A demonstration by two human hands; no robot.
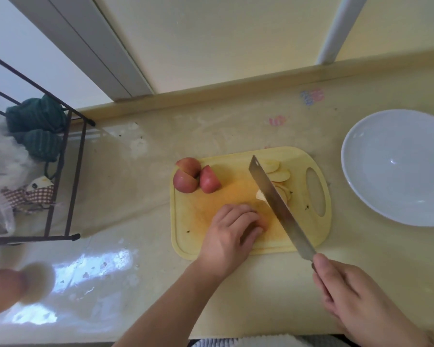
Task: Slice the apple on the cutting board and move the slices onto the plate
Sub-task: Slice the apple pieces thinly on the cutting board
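A yellow cutting board (236, 249) lies on the counter. Two red apple chunks (186, 177) (209, 181) sit at its far left corner. Several thin pale apple slices (278, 174) lie fanned at the far right, near the handle hole. My left hand (231, 231) rests on the board with fingers curled over an apple piece (261, 195); only its pale end shows beside the blade. My right hand (346, 296) grips the handle of a long knife (281, 209), whose blade lies diagonally against that piece. The white plate (396, 171) stands empty to the right.
A black wire rack (70, 171) holding green cloth (35, 121) and plastic bags stands at the left. A blurred reddish round object (8, 291) sits near the front left. A raised ledge and window frame run along the back of the counter.
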